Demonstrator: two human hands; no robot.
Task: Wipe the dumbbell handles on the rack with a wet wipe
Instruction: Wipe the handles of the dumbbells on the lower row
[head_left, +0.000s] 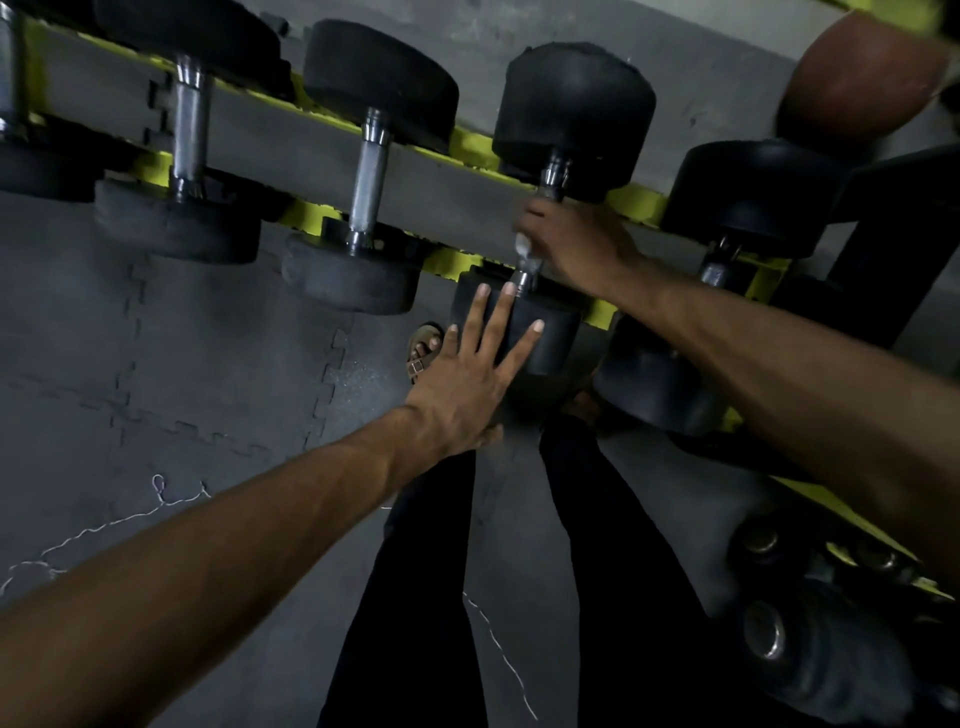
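Dumbbell handle (551, 176): lying across the yellow rack (470, 141), mostly hidden under the right hand (576, 244).
Right hand: curling around the handle, with the wet wipe (521, 245) showing pale at the fingers (only a bit is visible).
Left hand (467, 384): resting flat with fingers spread on the near black head (545, 345), gripping nothing.
Doing it well: the wipe should be wrapping the whole bar and sliding collar to collar, while the left hand is steadying the dumbbell.
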